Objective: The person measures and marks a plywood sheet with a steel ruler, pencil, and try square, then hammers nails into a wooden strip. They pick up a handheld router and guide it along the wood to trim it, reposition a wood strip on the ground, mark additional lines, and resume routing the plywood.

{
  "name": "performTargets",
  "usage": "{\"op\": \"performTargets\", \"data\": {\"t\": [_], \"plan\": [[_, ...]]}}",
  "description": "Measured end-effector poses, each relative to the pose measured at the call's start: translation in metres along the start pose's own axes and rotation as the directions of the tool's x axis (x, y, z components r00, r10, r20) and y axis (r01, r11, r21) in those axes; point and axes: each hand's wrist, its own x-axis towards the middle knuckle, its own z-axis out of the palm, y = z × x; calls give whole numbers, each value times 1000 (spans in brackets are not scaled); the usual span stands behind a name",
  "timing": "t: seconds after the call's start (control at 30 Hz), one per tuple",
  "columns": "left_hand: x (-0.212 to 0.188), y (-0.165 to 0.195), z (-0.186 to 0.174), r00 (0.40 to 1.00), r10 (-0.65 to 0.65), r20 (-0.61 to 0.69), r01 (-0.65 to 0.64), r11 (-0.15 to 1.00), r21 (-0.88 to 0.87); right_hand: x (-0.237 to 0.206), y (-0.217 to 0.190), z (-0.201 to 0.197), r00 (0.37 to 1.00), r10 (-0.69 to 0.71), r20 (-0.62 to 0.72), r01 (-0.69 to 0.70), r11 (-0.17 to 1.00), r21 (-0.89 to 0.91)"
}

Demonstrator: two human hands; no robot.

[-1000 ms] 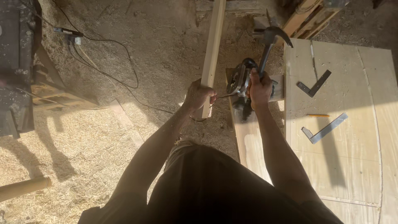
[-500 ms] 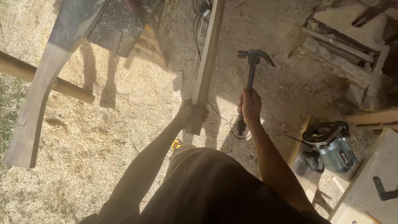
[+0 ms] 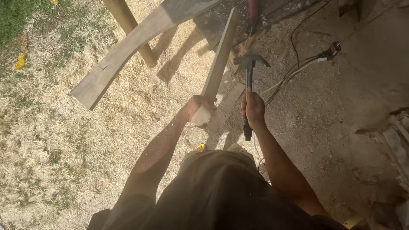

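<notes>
**Slat in my left hand, hammer in my right, out over the shavings**

Far left of the frame is ground thick with pale wood shavings (image 3: 64,149), with a strip of grass (image 3: 17,17) in the upper left corner. Half a second ago the circular saw sat at the lower right of my view; now it is gone from sight, and the curved plank (image 3: 128,51) and the round pole (image 3: 130,30) crossing under it lie nearer the upper middle. So I have turned away from the saw and the flat boards, carrying both things with me.

My left hand (image 3: 197,108) is closed around the lower end of one long wooden slat (image 3: 219,59), which points up and away toward the top middle of the frame. Just right of it, my right hand (image 3: 254,108) is wrapped tight round the dark handle of one claw hammer (image 3: 249,81), head up, claw toward the right. Slat and hammer are near each other but not touching.

Further right, bare dirt, with a cable (image 3: 298,68) running to a plug at the upper right.

Count: one slat, one hammer, one curved plank, one pole.
</notes>
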Motion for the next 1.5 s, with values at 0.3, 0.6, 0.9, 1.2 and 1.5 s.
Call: {"op": "performTargets", "data": {"t": [0.3, 0.6, 0.9, 1.2, 1.5], "plan": [[25, 53, -21, 999, 13, -44, -24, 971, -237, 60, -16, 28, 979, 85, 188, -55, 986, -159], [41, 95, -60, 979, 115, -166, -56, 944, 324, 90, -29, 35, 934, 219, 282, -130, 944, -302], [61, 90, -57, 891, 276, -360, 150, 570, 808, 73, -25, 68, 952, 21, 305, 213, 669, -712], [31, 86, -47, 869, 327, -372, 239, 382, 893, 38, -110, 70, 862, -502, 67, 506, 859, -73], [35, 66, -55, 848, 373, -377, 251, 344, 905, 54, 32, 89, 975, 12, 220, 156, 669, -727]]}}
